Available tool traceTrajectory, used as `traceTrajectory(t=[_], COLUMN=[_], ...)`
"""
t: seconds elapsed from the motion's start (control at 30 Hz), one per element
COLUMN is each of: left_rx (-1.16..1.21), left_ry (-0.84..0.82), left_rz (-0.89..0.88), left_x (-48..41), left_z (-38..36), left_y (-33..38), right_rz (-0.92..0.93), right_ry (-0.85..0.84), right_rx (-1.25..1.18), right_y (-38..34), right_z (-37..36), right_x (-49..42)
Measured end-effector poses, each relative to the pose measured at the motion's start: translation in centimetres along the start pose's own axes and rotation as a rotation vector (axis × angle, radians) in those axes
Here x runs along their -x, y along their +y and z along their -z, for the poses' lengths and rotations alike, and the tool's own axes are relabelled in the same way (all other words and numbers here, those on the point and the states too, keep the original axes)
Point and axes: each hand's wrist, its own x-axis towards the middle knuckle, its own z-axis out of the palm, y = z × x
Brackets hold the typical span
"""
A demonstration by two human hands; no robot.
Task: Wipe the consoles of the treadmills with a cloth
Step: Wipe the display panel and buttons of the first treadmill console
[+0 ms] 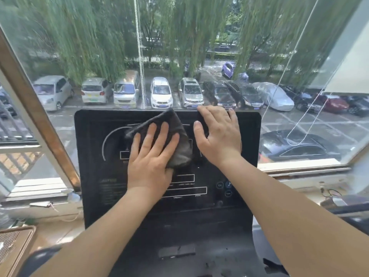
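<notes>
L hand [151, 156] spread flat on cloth [169, 119], hiding console [248, 136] markings; R hand [219, 134] flat, fingertips over top edge.

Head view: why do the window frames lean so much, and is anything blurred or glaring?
In the head view the wide lens bends the window frame outward; daylight is soft, with no harsh glare on the console; its small print is smeared; the cloth under the left hand looks fairly sharp.

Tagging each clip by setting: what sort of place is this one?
Probably a gym or exercise room on an upper floor: a flat black treadmill console stands before a large glass window overlooking rows of parked cars below.
</notes>
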Motion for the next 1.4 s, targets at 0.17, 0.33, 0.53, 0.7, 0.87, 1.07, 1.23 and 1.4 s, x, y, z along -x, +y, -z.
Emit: traceTrajectory(t=[0.17, 0.33, 0.53, 0.7, 0.87, 1.07, 1.23, 1.4], left_rx=[-0.074, -0.121, -0.007, -0.095, -0.071, -0.020, -0.137, -0.026], left_ry=[-0.279, -0.175, -0.040, -0.325, -0.067, -0.166, -0.117, -0.043], left_rz=[-0.617, -0.536, -0.073, -0.759, -0.254, -0.333, -0.448, -0.032], left_x=[3.5, -2.4, 1.8, 2.1, -2.7, 2.3, -1.8, -1.6], left_z=[-0.7, 2.2, 0.3, 1.0, 2.5, -0.4, 0.8, 0.5], left_y=[-0.5, -5.6, -1.1, -3.6, -5.0, 1.0, -1.7, 1.4], right_rz=[0.016, 0.007, 0.010, 0.013, 0.000, 0.001, -0.005, -0.008], right_ry=[-0.014, 0.014, 0.062, 0.083, 0.067, 0.080, 0.107, 0.099], right_rx=[0.033, 0.028, 0.026, 0.036, 0.049, 0.038, 0.008, 0.003], right_y=[0.2, 0.2, 0.2, 0.1, 0.2, 0.1, 0.1, 0.1], right_z=[0.0, -0.3, -1.0, -1.0, -1.0, -1.0, -1.1, -1.3], right_x=[0.1, 0.2, 0.3, 0.2, 0.1, 0.1, 0.1, 0.2])
